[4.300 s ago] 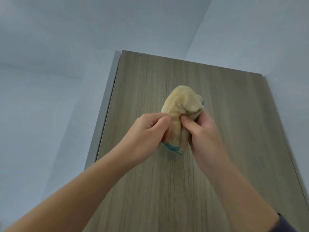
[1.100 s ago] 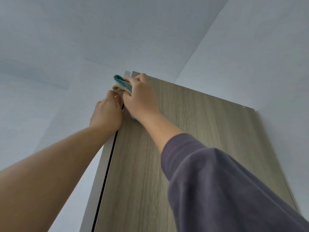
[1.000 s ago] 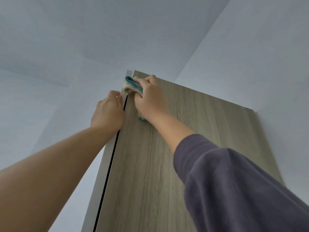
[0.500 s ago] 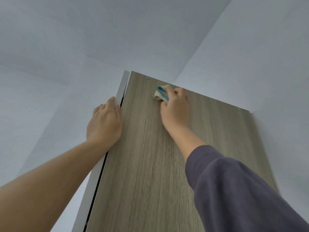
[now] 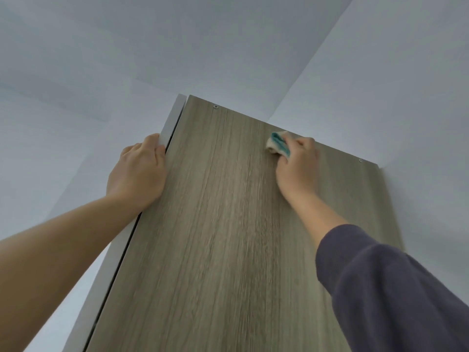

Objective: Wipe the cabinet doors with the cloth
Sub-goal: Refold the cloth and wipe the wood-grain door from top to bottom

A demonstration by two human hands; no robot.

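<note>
1. Room: pale blue-grey ceiling (image 5: 177, 47) and wall (image 5: 406, 97) meet in a corner just above the cabinet. Both surfaces are plain and matt.
2. Cabinet door (image 5: 215, 237): a tall panel in grey-brown wood grain with the grain running lengthwise, seen from below. The lower part is blurred.
3. Grey strip (image 5: 101, 288): runs along the door's left edge, with a thin dark gap between the two.
4. Sleeve (image 5: 393, 295): dark purple-grey fabric covers the right forearm and stops short of the wrist. The left forearm is bare.
5. Left hand (image 5: 138, 171): set at the upper part of the grey strip. Its fingers are curled round the strip's outer edge, the thumb lies along the gap, and the fingertips are hidden behind the strip.
6. Right hand (image 5: 298, 168): high on the door, right of centre. Its fingers are bent and hold the cloth against the wood.
7. Cloth (image 5: 278, 146): bunched, cream with a teal edge. It sticks out left of the fingers and touches the door just below its top edge.
8. Two screws (image 5: 215, 106): small metal heads near the top edge, one towards each corner.
</note>
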